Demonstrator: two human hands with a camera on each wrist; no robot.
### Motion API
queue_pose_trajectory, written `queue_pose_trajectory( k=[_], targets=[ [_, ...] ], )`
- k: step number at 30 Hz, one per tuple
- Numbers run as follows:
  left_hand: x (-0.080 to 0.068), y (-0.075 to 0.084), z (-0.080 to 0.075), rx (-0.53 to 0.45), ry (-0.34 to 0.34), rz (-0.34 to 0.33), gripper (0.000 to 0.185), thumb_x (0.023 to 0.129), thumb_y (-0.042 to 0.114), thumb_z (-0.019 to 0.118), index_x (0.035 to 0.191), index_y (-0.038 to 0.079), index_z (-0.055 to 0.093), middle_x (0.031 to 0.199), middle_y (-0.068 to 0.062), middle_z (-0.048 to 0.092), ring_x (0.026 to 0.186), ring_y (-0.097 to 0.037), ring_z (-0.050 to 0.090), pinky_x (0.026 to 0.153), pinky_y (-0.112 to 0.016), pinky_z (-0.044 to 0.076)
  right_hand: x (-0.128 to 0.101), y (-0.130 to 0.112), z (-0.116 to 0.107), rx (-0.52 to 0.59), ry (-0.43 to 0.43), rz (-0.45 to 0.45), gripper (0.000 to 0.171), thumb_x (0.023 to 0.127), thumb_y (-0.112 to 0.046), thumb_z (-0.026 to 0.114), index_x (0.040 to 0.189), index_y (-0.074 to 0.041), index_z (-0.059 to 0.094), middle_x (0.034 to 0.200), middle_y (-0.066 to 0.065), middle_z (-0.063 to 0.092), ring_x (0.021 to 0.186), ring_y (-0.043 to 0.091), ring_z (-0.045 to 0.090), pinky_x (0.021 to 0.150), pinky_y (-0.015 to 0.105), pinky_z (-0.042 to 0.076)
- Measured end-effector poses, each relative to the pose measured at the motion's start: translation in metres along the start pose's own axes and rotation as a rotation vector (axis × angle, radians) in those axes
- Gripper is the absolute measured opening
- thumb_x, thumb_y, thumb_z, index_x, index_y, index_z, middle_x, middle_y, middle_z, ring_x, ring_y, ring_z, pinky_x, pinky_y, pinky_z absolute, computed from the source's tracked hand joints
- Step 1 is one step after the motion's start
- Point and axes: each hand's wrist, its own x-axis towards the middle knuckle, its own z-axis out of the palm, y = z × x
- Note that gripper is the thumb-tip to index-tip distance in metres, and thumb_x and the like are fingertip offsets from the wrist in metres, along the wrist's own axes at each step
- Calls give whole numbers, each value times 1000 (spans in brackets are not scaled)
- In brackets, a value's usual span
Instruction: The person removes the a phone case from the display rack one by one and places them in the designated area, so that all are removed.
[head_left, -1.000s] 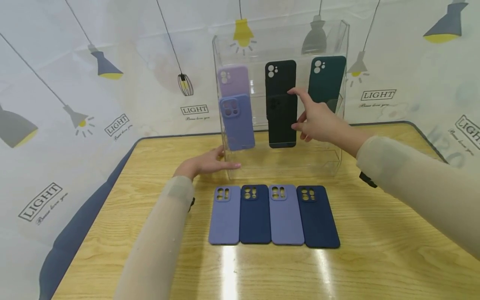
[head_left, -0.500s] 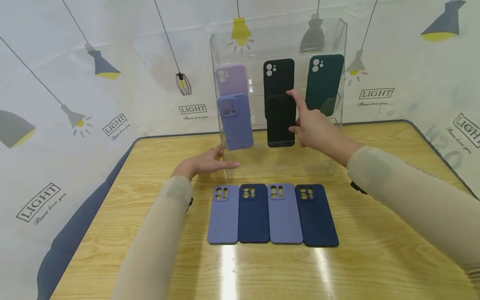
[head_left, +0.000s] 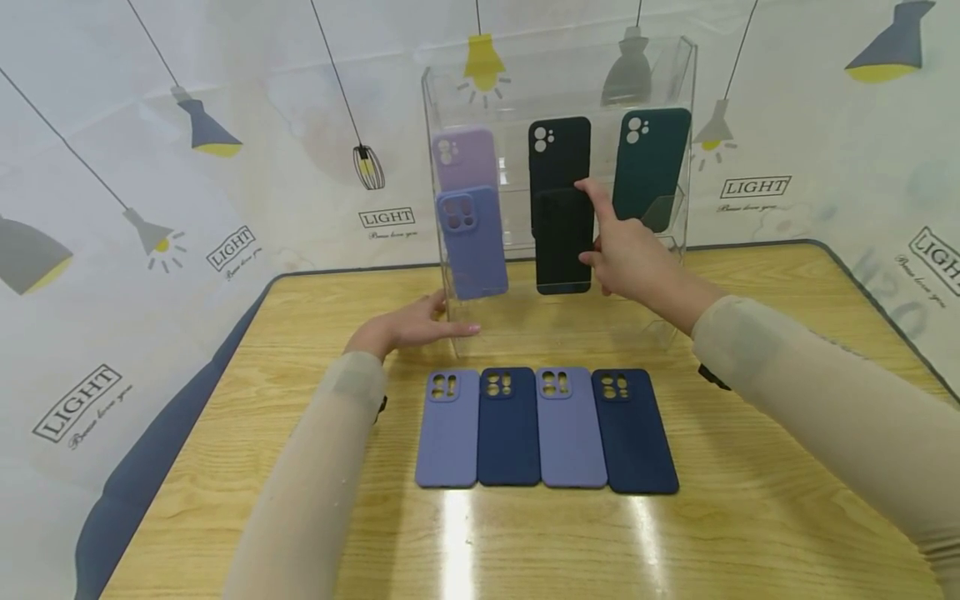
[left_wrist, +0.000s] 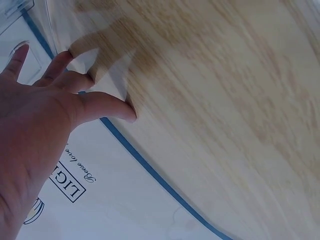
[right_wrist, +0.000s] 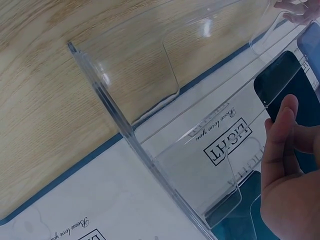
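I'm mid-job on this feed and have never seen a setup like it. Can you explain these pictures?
No machine here: the left grip and right grip are a person's two bare hands. The wide view comes from a head-worn camera looking forward and down; the two close views come from a camera on each wrist.

On the table lie, left to right, a purple phone case, a navy phone case, a second purple phone case and a second navy phone case.

Behind them is a clear stand with more cases in it. The right grip holds the front black case by its right side, in front of another black case. The left grip rests at the stand's lower left corner.
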Motion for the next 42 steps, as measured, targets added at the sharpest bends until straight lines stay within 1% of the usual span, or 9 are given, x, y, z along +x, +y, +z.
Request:
queue_pose_trajectory(
  k=[7, 12, 18, 21, 25, 28, 32, 36, 42],
  targets=[
    [2, -3, 0, -9, 2, -6, 128, 85, 85, 65, 173, 23, -4, 180, -13, 19, 167, -36, 16, 134, -60, 22, 2, -1, 2, 15, 4, 21, 99, 107, -10, 63, 164, -46, -10, 101, 18, 77, 55, 24, 69, 54, 36, 55],
    [2, -3, 0, -9, 1, 0, 128, 85, 85, 65, 173, 23, -4, 180, -12, 19, 167, -36, 16, 134, -60, 21, 3, 0, 3, 34, 9, 39, 101, 107, -10, 63, 164, -48, -11, 105, 19, 76, 56, 24, 69, 55, 36, 56],
    [-1, -3, 0, -5, 6, -2, 126, 86, 85, 64, 173, 25, -4, 179, -12, 20, 167, -36, 16, 134, -61, 22, 2, 5, 6, 101, 53, -5, 101, 105, -8, 66, 165, -50, -4, 111, 22, 75, 61, 24, 70, 57, 36, 57],
    [-1, -3, 0, -16, 6, 2, 126, 86, 85, 64, 173, 25, -4, 179, -13, 20, 167, -37, 17, 133, -62, 22, -2, 9, 9, 135, 101, -44, 99, 104, -7, 67, 166, -49, 3, 112, 22, 76, 67, 26, 74, 62, 37, 58],
    [-2, -2, 1, -32, -5, 15, 126, 86, 83, 65, 173, 24, -4, 179, -14, 18, 166, -38, 17, 133, -62, 22, -12, 15, 12, 131, 212, -144, 90, 103, -5, 68, 167, -39, 15, 102, 22, 79, 70, 28, 76, 64, 38, 59],
    [-3, 0, 0, -35, -12, 18, 127, 85, 84, 66, 173, 25, -5, 180, -15, 16, 167, -38, 16, 134, -62, 22, -19, 16, 8, 124, 315, -220, 85, 102, -4, 69, 166, -33, 21, 91, 21, 79, 65, 26, 74, 58, 34, 54],
    [-3, 1, 0, -30, -9, 15, 128, 85, 84, 66, 173, 24, -5, 180, -15, 15, 167, -37, 15, 134, -61, 21, -31, 18, -7, 154, 390, -237, 86, 102, -4, 70, 165, -36, 22, 85, 19, 78, 60, 19, 70, 53, 27, 48],
    [-3, 0, 0, -31, 0, 13, 127, 86, 84, 66, 173, 24, -4, 180, -15, 14, 167, -37, 14, 134, -62, 20, -43, 23, -20, 229, 357, -193, 91, 100, -2, 72, 165, -39, 21, 84, 18, 78, 58, 15, 70, 55, 22, 52],
    [0, -1, 2, -30, 0, 17, 127, 85, 84, 66, 173, 25, -3, 180, -14, 14, 167, -37, 14, 134, -62, 19, -65, 34, -29, 281, 251, -133, 97, 97, -2, 76, 166, -38, 18, 80, 14, 77, 57, 19, 70, 59, 26, 57]
  ],
)
